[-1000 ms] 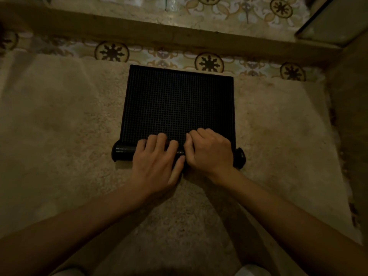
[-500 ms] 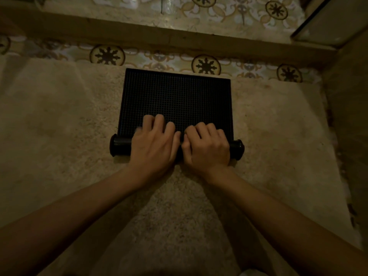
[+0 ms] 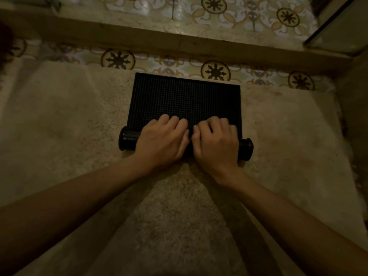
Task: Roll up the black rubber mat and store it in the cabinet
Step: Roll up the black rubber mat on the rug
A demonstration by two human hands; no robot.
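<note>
The black rubber mat (image 3: 185,96) with a fine grid texture lies on a beige rug in the middle of the view. Its near end is wound into a tight roll whose ends stick out at left and right. My left hand (image 3: 161,142) presses on the left half of the roll, fingers curled over its top. My right hand (image 3: 217,144) grips the right half the same way, side by side with the left. The far part of the mat lies flat. No cabinet can be made out for sure.
The beige rug (image 3: 69,146) covers most of the floor. Patterned tiles (image 3: 216,71) run past its far edge, then a raised wooden sill (image 3: 179,43). A glass-fronted panel (image 3: 338,34) stands at the top right, and a wall (image 3: 358,116) borders the right side.
Both hands have pushed the roll away from me, so the roll has grown thicker and the flat part of the mat is shorter.
</note>
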